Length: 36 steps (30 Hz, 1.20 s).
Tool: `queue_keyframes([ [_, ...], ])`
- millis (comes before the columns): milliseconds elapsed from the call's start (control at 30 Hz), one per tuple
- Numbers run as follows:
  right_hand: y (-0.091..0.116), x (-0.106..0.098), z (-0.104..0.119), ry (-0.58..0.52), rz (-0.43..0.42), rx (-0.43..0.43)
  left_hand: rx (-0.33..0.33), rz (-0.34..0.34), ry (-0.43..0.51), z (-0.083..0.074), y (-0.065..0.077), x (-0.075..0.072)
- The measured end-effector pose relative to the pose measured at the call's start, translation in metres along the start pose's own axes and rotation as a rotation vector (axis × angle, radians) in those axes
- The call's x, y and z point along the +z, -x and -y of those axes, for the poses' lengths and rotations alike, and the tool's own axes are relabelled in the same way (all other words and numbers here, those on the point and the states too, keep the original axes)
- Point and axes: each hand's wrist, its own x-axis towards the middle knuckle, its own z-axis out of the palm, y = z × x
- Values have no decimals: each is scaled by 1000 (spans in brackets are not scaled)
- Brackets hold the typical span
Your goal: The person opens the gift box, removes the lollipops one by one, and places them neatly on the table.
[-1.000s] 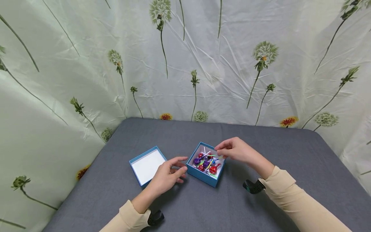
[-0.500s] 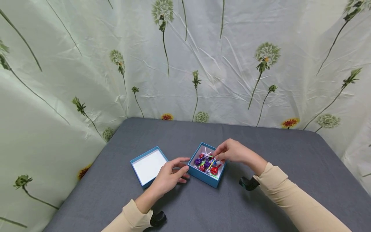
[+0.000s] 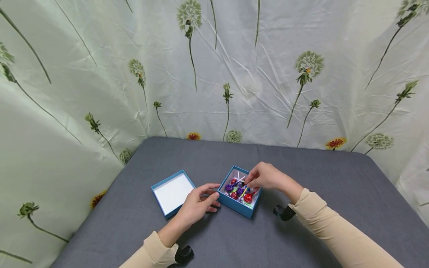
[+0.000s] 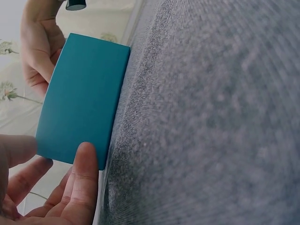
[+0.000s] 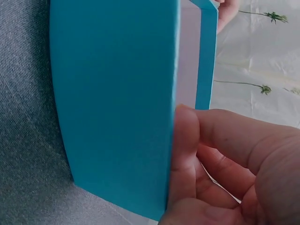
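Observation:
An uncovered blue box (image 3: 236, 206) with a white inside stands on the dark grey table. It holds several lollipops, among them a red-wrapped lollipop (image 3: 248, 198) and a purple-wrapped lollipop (image 3: 229, 188). My left hand (image 3: 197, 204) is at the box's left corner, its fingers spread and the fingertips against the wall; in the left wrist view a fingertip (image 4: 86, 154) lies on the blue side. Over the right rim, my right hand (image 3: 266, 176) reaches into the box, thumb and fingertips close together among the sweets. In the right wrist view the box wall hides those fingertips, so a pinch cannot be confirmed.
The box's lid (image 3: 171, 193) lies to the left, white inside facing up, partly behind my left hand. A dark grey cloth covers the table (image 3: 301, 167). Behind it hangs a pale curtain (image 3: 248, 82) printed with flowers.
My right hand has moved left and down from the box's right rim to in among the lollipops. My left hand has stayed at the left corner.

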Motion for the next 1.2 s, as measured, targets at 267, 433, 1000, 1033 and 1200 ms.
queue_keyframes([
  [267,-2,7,0,8,-26,-8,4,2,-2,2,-1,-1],
  [433,-1,8,0,13,-29,-10,14,6,0,3,-1,0],
  [1000,1,7,1,6,-21,-9,-5,-7,-39,3,-5,1],
  [1033,2,6,1,4,-20,-11,-4,-8,-43,3,-5,1],
  [1200,4,4,2,-13,-12,-16,-11,-4,-56,4,-7,1],
])
